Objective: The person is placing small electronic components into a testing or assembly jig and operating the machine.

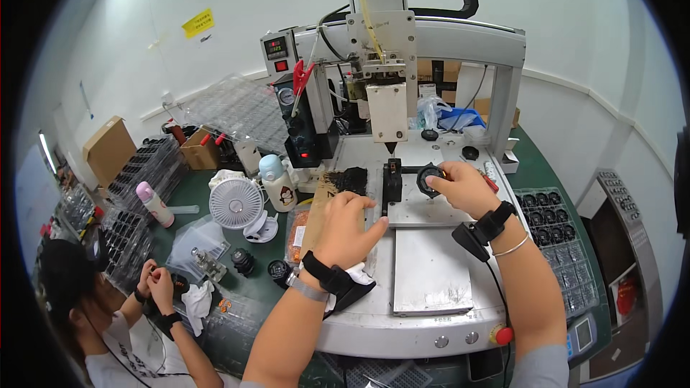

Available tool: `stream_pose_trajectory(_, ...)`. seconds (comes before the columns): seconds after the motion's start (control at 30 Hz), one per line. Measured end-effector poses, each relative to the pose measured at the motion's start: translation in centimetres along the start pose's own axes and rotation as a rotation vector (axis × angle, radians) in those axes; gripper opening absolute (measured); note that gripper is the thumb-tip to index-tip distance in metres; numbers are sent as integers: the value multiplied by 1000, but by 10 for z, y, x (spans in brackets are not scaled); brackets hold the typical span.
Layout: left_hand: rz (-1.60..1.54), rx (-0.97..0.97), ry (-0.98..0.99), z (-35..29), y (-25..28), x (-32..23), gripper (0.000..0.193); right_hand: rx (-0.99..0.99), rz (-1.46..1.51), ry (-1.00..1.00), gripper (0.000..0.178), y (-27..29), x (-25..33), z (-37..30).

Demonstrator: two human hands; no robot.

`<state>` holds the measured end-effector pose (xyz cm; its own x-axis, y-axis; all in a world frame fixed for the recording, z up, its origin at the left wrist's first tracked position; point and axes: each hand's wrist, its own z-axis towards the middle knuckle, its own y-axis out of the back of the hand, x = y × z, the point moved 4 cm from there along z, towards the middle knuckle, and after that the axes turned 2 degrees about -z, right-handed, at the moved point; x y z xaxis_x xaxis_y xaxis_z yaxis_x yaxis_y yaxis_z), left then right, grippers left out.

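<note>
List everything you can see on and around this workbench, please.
Dispensing machine: one, white and grey, back of bench.
Round black part: one, on the machine bed, in the right hand's fingers.
Metal plate: one, silver, front of the bed.
Desk fan: one, white, left of the machine.
Bottles: white with blue cap beside the fan; pink-capped further left.
Part trays: several, black and clear, right of the machine; more on the left.
Cardboard box: one, brown, far left.
Co-worker: one, lower left.
Left hand: resting flat on the bed.
Right hand: gripping the round part.
</note>
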<state>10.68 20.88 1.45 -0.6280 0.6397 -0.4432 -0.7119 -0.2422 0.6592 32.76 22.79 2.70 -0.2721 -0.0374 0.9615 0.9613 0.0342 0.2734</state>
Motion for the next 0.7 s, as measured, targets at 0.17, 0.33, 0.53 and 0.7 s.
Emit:
stream_pose_trajectory(0.17, -69, 57, 82, 5, 2, 3, 30, 33, -454, 352, 31, -14, 15, -7)
stream_pose_trajectory(0.33, -178, 95, 103, 17, -2, -7, 33, 169, -641, 428, 29, -23, 24, -15)
stream_pose_trajectory(0.53, -310, 236, 105, 40, -11, -7, 32, 300, -816, 390, 31, -35, 28, -21)
stream_pose_trajectory(0.7, -375, 168, 175, 36, -16, -5, 28, 389, -894, 300, 33, -41, 36, -26)
